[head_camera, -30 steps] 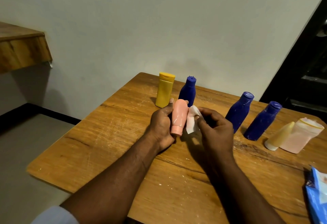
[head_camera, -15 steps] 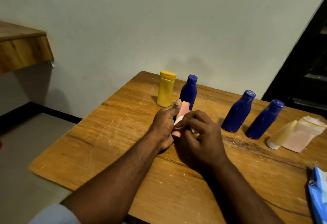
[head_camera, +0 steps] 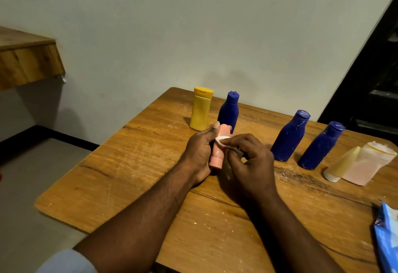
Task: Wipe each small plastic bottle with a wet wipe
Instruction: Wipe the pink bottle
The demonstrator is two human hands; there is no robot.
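I have the left grip [head_camera: 198,152] curled round the pink bottle [head_camera: 218,158] to steady it while the right grip [head_camera: 249,165] pinches the wet wipe [head_camera: 223,138] against its upper side.

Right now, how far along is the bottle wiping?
Done: unclear; yellow bottle and left blue bottle stand apart, perhaps wiped. In hand: left hand holds pink bottle, right hand presses a wet wipe on it. Left, seemingly: middle blue bottle, right blue bottle, cream bottle, translucent bottle.

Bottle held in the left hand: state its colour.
The bottle is salmon pink; the head view shows it best.
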